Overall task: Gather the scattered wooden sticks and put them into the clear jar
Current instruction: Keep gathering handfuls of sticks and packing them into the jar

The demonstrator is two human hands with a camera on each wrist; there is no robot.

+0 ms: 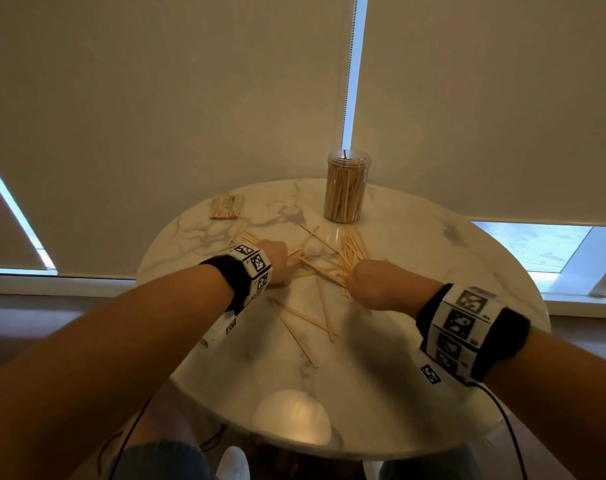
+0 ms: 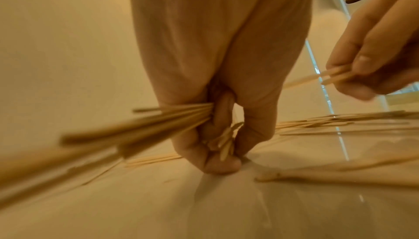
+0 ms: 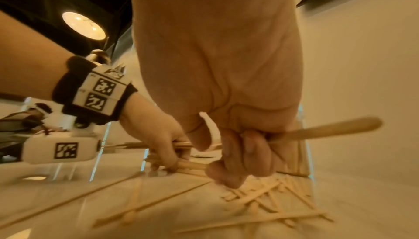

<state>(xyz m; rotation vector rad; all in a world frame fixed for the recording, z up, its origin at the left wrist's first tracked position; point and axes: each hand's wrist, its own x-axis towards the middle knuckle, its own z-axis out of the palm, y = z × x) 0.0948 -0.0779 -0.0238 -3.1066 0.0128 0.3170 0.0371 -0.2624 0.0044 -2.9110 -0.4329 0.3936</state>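
- Head view: round white marble-patterned table [image 1: 415,393]. A clear jar [image 1: 347,187] stands upright near the far edge, lidless, packed nearly to the rim with pale wooden sticks standing on end.
- Head view: loose wooden sticks [image 1: 324,268], thin, flat and light tan, lie criss-crossed on the tabletop in front of the jar. A denser heap sits nearer the jar on the right; a few lie apart towards the near side.
- Head view: a small wrapped bundle [image 1: 227,206] of sticks lies flat at the far left of the table, well apart from the jar.
- Head view: left hand [image 1: 275,261] and right hand [image 1: 374,284] are both down among the loose sticks, knuckles up, fingers hidden. Each wrist carries a black band with white marker blocks.
- Left wrist view: left hand [image 2: 217,99] is clenched around a bunch of held sticks [image 2: 127,131]; long ends fan out leftwards, blurred, and short ends poke out between thumb and fingers. Its knuckles are at or just above the table; contact cannot be judged.
- Left wrist view: right hand [image 2: 376,60], upper right, pinches a few sticks between thumb and fingers. More sticks lie flat on the table behind.
- Right wrist view: right hand [image 3: 229,99] is curled around several sticks; one rounded end juts out to the right. A heap lies on the table directly below it.
- Right wrist view: left hand [image 3: 158,140] grips its bunch low over the table.
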